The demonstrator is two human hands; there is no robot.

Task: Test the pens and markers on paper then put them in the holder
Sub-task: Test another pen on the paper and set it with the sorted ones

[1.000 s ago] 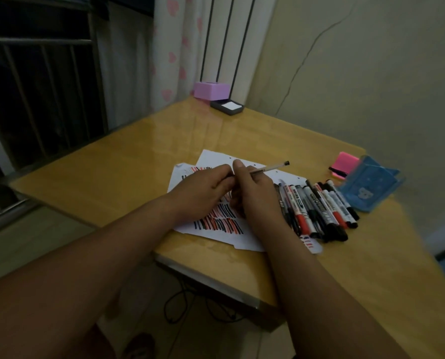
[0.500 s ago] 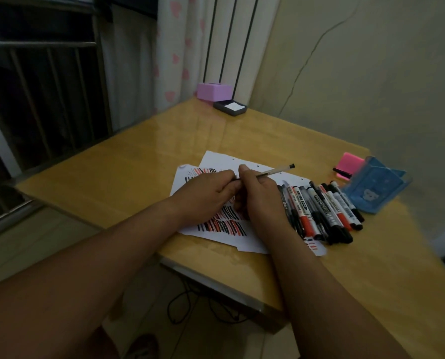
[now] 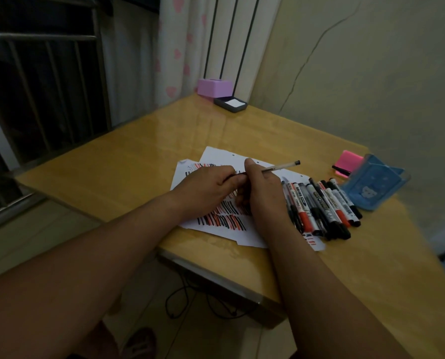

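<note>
A thin clear-barrelled pen (image 3: pixel 281 167) was gripped by the right hand (image 3: pixel 262 193), and its hidden end was pinched by the fingers of the left hand (image 3: pixel 205 187); both hands were closed on it, above the scribbled paper (image 3: pixel 226 155). Compared with one second before, almost nothing was changed: the hands were kept together and no new stroke was seen. It was judged that the cap was being worked, so this pen was not yet tested. The heap of markers (image 3: pixel 322 206) lay just right of the right hand, and the blue holder (image 3: pixel 371 187) farther right.
</note>
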